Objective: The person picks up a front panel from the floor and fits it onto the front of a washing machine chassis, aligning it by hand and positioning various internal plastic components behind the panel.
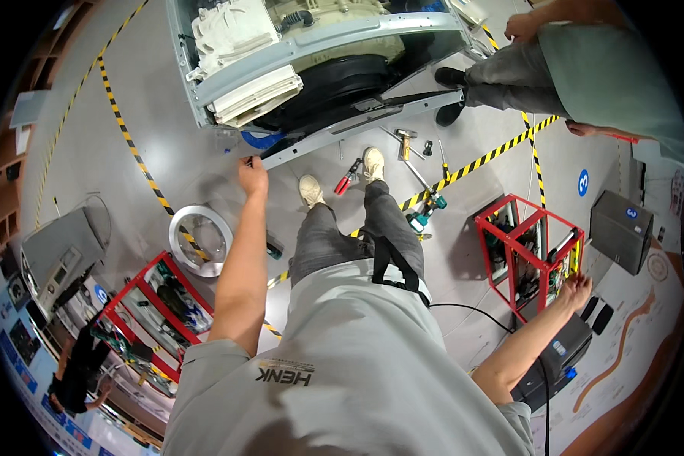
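A washing machine with its front taken apart stands ahead of me, its dark drum seal and white detergent drawer showing. A long grey metal panel slants along its front. My left hand is closed at the left corner of this panel; a small dark bit shows at the fingertips. Out to the right, my right hand is beside a red-framed tool cart. Its fingers are curled, and what they may hold is too small to make out.
Red-handled pliers, a hammer and a green cordless drill lie on the floor by my shoes. A round door ring rests at left, near another red cart. A co-worker stands at right, holding something red.
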`<state>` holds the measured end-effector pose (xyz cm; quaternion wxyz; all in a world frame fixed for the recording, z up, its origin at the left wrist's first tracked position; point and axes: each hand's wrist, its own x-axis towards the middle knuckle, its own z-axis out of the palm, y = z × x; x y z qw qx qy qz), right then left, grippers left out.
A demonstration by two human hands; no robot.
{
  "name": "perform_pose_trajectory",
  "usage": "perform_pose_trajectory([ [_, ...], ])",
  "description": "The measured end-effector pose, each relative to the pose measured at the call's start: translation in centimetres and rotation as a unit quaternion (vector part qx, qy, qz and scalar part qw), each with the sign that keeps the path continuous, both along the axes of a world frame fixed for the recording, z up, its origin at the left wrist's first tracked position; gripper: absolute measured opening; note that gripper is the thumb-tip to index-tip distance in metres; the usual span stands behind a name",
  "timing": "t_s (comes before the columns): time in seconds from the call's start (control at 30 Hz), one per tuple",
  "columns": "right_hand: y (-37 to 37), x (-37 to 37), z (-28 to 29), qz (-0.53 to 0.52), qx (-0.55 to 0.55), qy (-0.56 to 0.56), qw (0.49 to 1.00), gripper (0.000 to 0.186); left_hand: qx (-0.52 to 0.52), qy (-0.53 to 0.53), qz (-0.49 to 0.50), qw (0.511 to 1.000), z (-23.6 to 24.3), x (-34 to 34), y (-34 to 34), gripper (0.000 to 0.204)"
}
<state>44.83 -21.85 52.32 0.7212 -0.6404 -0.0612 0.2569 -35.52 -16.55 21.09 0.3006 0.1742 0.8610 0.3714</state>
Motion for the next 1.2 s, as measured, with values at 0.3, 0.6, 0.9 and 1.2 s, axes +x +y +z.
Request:
perform_pose_trajectory([
  [0.3,-33.9,9.4,3.2,-0.232,-0.467,0.066,0.851,0.027,0.015,-0.027,0.025,0.999,-3.9,-0.1,-1.3,0.036],
  [0.6,-7.6,-20.5,-15.8,0.431,-0.540,-0.396,0.604,0.036,-0.003,-0.086,0.003,0.996,-0.2,1.9,-0.2,0.034],
  [0.9,22.3,-43.7,-15.3,0.690,-0.089,-0.596,0.402,0.036,-0.031,-0.132,0.060,0.989,0.6,-0.6,-0.1,0.027],
  [1.2,27.1,-45.3,-22.1,0.728,-0.033,-0.640,0.244,0.030,-0.007,-0.238,0.187,0.953,1.9,-0.4,1.3,0.032],
])
